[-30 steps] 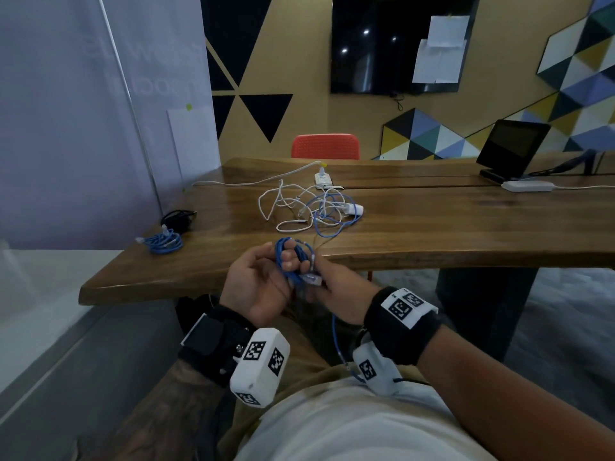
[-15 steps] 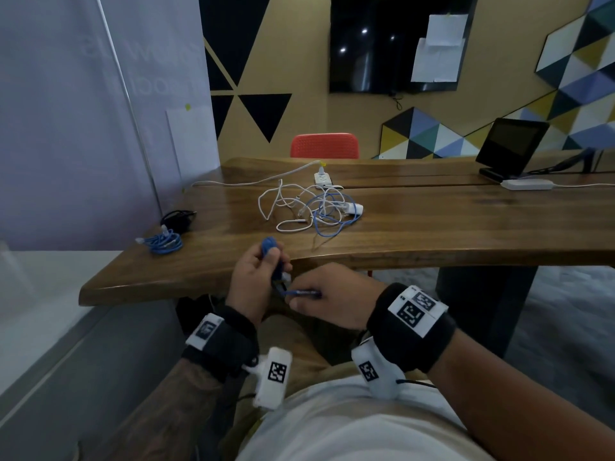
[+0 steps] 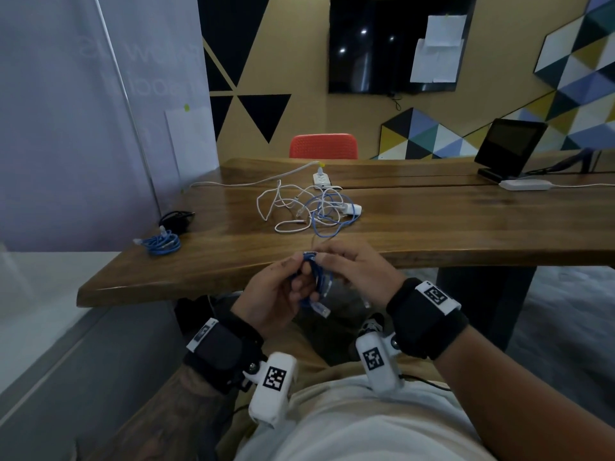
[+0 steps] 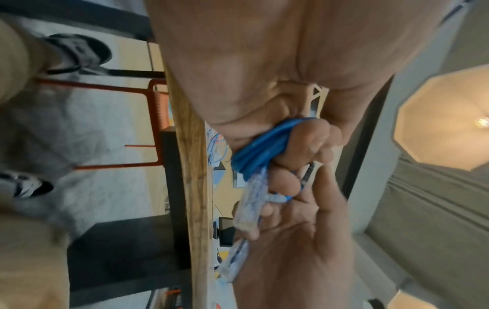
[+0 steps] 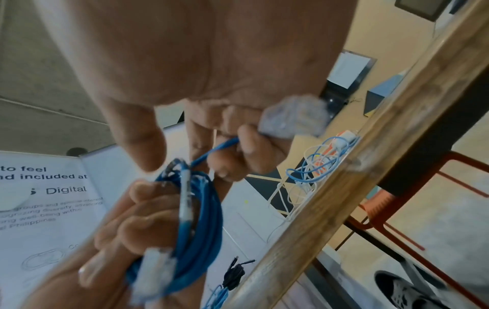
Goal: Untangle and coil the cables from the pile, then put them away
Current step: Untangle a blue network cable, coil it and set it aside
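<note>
Just in front of the table's near edge, my left hand grips a small coil of blue cable, fingers curled round its loops. My right hand pinches the cable's loose end and holds a clear plug against the fingers. A second clear plug hangs below the coil. A tangle of white and blue cables lies on the wooden table. One coiled blue cable sits at the table's left end.
A black cable bundle lies behind the coiled blue one. A white power strip, a white box and a dark screen stand further back. An orange chair is across the table; a partition wall is on the left.
Both hands have risen from my lap to the table edge. The right hand has come over the coil, winding the loose end around it.
</note>
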`<state>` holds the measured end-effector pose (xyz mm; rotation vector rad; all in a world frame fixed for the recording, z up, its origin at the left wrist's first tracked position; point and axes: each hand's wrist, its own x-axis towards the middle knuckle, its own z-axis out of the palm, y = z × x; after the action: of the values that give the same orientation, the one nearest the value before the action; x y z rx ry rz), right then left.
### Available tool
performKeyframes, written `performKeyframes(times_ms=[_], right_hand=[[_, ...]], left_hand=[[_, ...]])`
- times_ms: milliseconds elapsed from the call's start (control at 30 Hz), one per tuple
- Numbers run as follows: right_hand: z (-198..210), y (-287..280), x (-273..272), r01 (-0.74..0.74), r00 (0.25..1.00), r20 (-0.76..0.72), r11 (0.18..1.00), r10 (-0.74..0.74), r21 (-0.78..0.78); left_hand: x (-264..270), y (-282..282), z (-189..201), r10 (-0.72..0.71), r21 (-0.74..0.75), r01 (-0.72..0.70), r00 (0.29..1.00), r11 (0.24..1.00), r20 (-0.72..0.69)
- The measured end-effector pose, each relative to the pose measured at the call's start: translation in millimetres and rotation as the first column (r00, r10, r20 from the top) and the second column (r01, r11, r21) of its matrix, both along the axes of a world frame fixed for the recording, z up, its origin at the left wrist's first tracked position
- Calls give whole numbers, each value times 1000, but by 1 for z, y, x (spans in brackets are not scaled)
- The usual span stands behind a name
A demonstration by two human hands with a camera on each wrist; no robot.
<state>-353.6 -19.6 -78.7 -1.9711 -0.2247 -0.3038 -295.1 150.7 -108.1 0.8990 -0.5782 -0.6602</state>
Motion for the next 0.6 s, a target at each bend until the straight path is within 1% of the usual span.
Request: performKeyframes(times_ms=[67,133,233,333,400,467,600], right_hand=[[-1,-2,1,-29,999,-19,1000,29,-10],[-1,-3,0,-44,998,-39,998,42,-40],[-1,-5,-3,-99,991,-90,995,100,9],[-4,-5,-3,-154,977,-135,985,163,73],[-4,-3,-3,-171,970,-161,983,181,73],[-3,-1,-3,-177,966,-178,981,188,77],[-1,-1,-4,-193,961,-182,977,208,96]], left_hand=[[1,2,-1,-55,-33,53,996,998,-73],[3,4,-3,-116,-49,112,989,993,-96],[10,8,-5,-178,-8,177,983,984,-53],[15,14,-3,-197,57,197,980,979,0],[14,16,0,-186,107,182,982,977,21],[13,16,4,-146,143,137,988,980,54],[9,15,6,-82,157,70,994,985,77]])
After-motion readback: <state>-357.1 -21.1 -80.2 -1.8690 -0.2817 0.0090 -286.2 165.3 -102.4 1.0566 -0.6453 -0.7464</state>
